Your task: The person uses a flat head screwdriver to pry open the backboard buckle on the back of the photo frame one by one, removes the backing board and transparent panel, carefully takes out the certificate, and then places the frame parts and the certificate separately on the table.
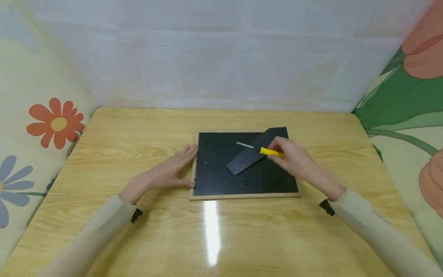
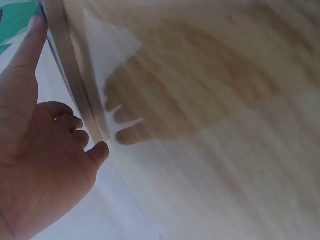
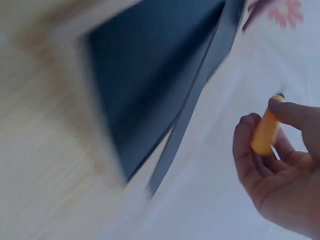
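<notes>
A picture frame [image 1: 214,169] lies back side up on the table, with a black backing board and a thin light wooden border. Its dark easel leg [image 1: 247,156] slants across the back, and the upper end sticks out past the far edge. My left hand [image 1: 169,169] rests against the frame's left edge, fingers and thumb spread; the left wrist view shows the thumb on the wooden border [image 2: 75,75]. Above the right part of the frame, my right hand [image 1: 292,156] holds a screwdriver by its yellow handle [image 3: 266,131], its metal shaft [image 1: 245,145] pointing left.
The wood-grain table [image 1: 138,130] extends around the frame, with a bright light reflection in front. A white cloth [image 1: 221,57] hangs behind the table. Flower-patterned panels [image 1: 52,123] stand at left and right. A dark band clip [image 1: 327,207] is at the right wrist.
</notes>
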A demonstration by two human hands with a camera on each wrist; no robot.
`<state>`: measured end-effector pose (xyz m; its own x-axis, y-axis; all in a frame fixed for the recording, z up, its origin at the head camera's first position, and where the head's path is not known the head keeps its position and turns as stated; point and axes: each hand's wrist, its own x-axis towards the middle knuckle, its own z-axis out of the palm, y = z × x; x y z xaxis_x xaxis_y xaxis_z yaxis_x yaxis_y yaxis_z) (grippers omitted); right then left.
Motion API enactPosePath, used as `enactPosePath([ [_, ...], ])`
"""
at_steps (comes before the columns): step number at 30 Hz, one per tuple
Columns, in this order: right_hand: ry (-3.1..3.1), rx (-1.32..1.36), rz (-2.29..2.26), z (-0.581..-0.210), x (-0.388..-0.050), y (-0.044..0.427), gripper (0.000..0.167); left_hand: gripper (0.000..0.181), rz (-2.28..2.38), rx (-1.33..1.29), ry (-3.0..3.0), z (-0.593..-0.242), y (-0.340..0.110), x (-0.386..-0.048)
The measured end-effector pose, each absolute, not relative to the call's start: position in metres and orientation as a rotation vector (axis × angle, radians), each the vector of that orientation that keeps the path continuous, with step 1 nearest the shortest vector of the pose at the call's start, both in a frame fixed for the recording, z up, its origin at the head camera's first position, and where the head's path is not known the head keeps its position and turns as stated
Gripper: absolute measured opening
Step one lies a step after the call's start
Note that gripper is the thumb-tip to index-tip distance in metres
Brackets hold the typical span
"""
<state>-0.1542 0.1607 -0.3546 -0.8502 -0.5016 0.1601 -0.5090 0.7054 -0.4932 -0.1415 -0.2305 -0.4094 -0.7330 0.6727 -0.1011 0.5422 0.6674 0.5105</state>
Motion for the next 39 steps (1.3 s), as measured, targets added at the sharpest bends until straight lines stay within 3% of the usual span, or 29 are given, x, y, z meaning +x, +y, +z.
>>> enactPosePath([
  [4, -2.943, 1.06, 0.807, -0.358, -0.164, 0.119, 0.015, 0.111, 0.616, 0.994, 2.561, -0.414, -0.226, -0.14],
  [12, -3.031, 1.166, 0.789, -0.364, -0.177, 0.075, 0.014, 0.112, 0.582, 0.991, 2.566, -0.415, -0.218, -0.138],
  [24, -2.922, 1.251, 0.971, -0.374, -0.182, 0.053, 0.011, 0.114, 0.555, 0.961, 2.585, -0.409, -0.223, -0.14],
  [39, -2.955, 1.138, 1.08, -0.378, -0.18, 0.04, 0.011, 0.111, 0.504, 0.959, 2.594, -0.41, -0.23, -0.14],
])
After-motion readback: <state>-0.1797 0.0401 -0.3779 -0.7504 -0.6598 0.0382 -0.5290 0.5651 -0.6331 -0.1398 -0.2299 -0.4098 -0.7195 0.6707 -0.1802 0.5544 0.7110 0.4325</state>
